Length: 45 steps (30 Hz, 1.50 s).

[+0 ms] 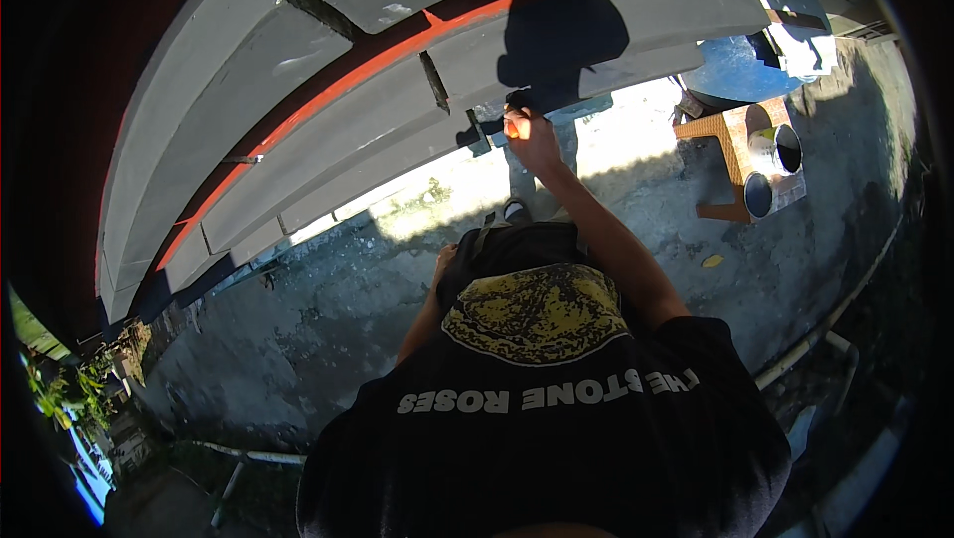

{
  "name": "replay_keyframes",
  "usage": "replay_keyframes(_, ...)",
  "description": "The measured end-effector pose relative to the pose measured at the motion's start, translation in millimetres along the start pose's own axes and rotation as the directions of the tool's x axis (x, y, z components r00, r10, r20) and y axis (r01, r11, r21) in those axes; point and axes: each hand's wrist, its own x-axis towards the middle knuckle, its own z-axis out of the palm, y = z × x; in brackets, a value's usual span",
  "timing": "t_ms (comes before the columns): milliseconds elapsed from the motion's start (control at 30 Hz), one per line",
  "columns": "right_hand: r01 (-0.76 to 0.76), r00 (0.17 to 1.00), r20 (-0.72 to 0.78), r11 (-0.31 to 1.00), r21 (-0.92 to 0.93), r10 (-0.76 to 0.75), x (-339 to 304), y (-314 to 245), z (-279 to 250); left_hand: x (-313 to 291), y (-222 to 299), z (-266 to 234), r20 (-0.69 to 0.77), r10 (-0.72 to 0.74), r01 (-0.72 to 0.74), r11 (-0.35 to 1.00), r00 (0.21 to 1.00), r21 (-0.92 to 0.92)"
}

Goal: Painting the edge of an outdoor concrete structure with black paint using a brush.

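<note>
My right hand (pixel 535 146) is stretched forward to the lower edge of a grey-painted wall (pixel 368 131) with a red stripe. Its fingers are closed around a small tool with an orange handle (pixel 513 128); the tool's working end is lost in dark shadow. Beside that hand, a short dark upright gap (pixel 479 131) breaks the grey surface. Low at my left side, my left hand (pixel 446 258) rests near my waist, with its fingers mostly hidden by my dark shirt.
To the right stands an orange-brown woven-pattern stool (pixel 730 146) bearing an open can (pixel 770 151) and another round container (pixel 757 195). Behind it is a large blue round object (pixel 735 69). A yellow leaf (pixel 712 261) lies on the concrete floor (pixel 328 359). Pale pipes (pixel 795 354) run along the right.
</note>
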Motion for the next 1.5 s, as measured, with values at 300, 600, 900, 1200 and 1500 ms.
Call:
replay_keyframes(300,-0.329,0.932,-0.13,0.94,0.094,0.339,43,37,-68,11,5,-10,-0.015,-0.003,0.003,0.999,1.0,-0.042)
replay_keyframes(600,-0.286,0.942,-0.235,0.939,-0.188,0.24,79,47,-89,-13,-21,3,0.003,-0.08,0.08,0.99,0.997,-0.12)
replay_keyframes(900,-0.067,0.993,0.116,0.885,0.461,0.015,35,-34,16,-17,12,-7,0.141,-0.141,0.188,0.886,0.98,-0.424)
replay_keyframes(1200,-0.415,0.738,-0.585,0.91,0.001,0.337,39,153,-183,38,-20,-4,0.032,-0.028,0.029,0.998,0.999,-0.05)
replay_keyframes(1500,-0.754,0.403,-0.598,0.622,0.212,0.693,-222,223,-258,79,-5,23,0.06,-0.139,0.138,0.99,0.989,0.024)
